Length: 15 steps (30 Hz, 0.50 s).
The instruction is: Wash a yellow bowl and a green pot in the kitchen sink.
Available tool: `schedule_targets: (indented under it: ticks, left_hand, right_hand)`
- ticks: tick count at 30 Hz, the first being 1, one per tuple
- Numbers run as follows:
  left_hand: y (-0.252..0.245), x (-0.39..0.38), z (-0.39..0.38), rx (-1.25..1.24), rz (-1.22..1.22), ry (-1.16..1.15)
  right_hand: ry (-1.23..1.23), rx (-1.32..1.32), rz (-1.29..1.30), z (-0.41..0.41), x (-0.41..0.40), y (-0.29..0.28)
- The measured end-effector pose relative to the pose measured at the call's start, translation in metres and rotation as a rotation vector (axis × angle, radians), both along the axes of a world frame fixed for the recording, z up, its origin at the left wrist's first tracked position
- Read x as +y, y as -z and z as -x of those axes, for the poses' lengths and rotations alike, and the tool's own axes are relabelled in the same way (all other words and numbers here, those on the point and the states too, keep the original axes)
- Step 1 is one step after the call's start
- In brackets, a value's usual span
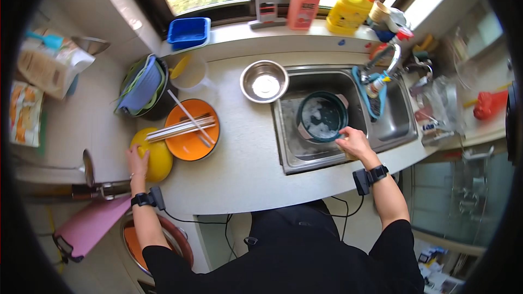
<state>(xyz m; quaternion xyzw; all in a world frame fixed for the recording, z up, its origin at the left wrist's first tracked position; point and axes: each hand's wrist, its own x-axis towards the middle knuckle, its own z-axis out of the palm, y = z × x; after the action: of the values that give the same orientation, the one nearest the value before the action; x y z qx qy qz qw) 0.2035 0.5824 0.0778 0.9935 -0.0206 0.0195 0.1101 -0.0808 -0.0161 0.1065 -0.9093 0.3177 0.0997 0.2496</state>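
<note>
At the counter's left, my left hand (137,161) lies against a yellow bowl (160,162), seemingly upside down, with the thumb over its curved side. Beside that bowl stands an orange bowl (184,145) with a dark rim, and a bundle of chopsticks (179,130) lies across it. My right hand (354,143) is over the front of the sink (291,149), its fingers curled by the rim of a dark green pot (327,120). Foamy water covers part of the pot's inside. Whether those fingers grip anything is hidden from me.
A stainless steel bowl (264,81) sits at the sink's left edge. Behind the orange bowl are a clear plastic jug (192,75) and a dark bucket (161,98) holding colanders. The faucet (394,59) rises behind the sink. Detergent bottles (303,4) line the windowsill.
</note>
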Motion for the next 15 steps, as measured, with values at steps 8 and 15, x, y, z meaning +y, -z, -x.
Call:
schedule_targets:
  ticks: [8,15]
  left_hand:
    - [0.011,-0.018,-0.02,-0.012,0.039,0.067]
    - [-0.011,-0.014,-0.002,0.076,0.069,0.01]
  right_hand:
    - [0.03,-0.039,-0.004,0.022,-0.011,0.011]
    - [0.042,-0.001,0.0,0.022,-0.006,0.005]
